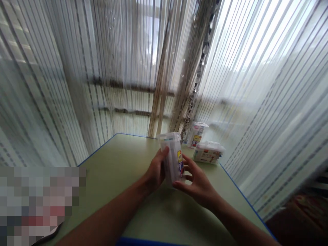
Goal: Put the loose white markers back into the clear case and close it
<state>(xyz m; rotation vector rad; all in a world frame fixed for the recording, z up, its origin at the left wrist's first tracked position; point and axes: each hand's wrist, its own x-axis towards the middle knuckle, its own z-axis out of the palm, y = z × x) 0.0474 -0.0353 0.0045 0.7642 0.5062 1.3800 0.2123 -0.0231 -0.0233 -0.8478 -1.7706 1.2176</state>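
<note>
Between my two hands, tilted above the table, is a clear plastic case [171, 160] with a yellow, red and blue label on its right side. My left hand [156, 168] grips its left side, the thumb lying across the front face. On the right side, my right hand [196, 179] has its thumb at the bottom corner and its fingers curled behind the label edge. What is inside the case is too blurred to make out.
A similar clear pack [196, 135] stands at the table's far right corner, and another pack [208, 152] lies in front of it. The pale green table [120, 160] has a blue edge. Striped sheer curtains [123, 68] hang behind. A pixelated patch covers the lower left.
</note>
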